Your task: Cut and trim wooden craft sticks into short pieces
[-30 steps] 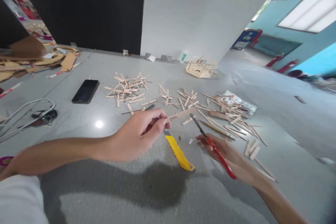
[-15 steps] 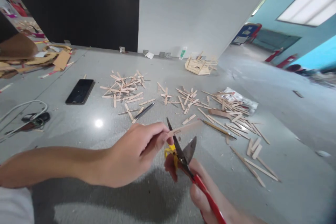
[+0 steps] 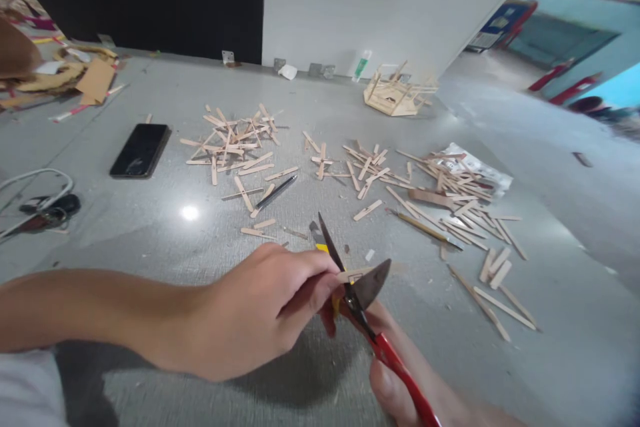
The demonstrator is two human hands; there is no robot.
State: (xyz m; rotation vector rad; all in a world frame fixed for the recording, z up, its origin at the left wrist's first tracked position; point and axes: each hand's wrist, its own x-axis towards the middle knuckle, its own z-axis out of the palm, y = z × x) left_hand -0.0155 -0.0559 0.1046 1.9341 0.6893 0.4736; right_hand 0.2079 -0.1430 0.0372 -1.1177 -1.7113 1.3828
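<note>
1. Two hands meet low in the head view. The left hand [image 3: 260, 307] pinches a short craft stick [image 3: 356, 274] between thumb and fingertips, and the stick's free end lies across the open blades of red-handled scissors [image 3: 356, 303].
2. Mostly cut off by the bottom edge, the right hand [image 3: 400, 383] is wrapped around the scissors' red handles, just below and to the right of the left hand. The blades stand apart, one pointing up and away, the other out to the right.
3. Just beyond the left hand's fingertips a yellow utility knife [image 3: 320, 243] lies on the floor [image 3: 150, 233], partly hidden by the blades.
4. Farther ahead of the left hand lie a pen [image 3: 275, 192] and a loose pile of sticks [image 3: 235, 143], with a phone [image 3: 140, 150] well off to that hand's left. Beyond the right hand a second scatter of sticks [image 3: 450, 197] overlaps a plastic bag [image 3: 480, 167]. A small stick model [image 3: 395, 95] sits near the wall.
5. The cut would likely go cleaner with the stick seated deep near the pivot and square to the blades. The pinch should be firm enough to stop twisting, and the left fingertips, which look close to the edge, are better drawn back.
</note>
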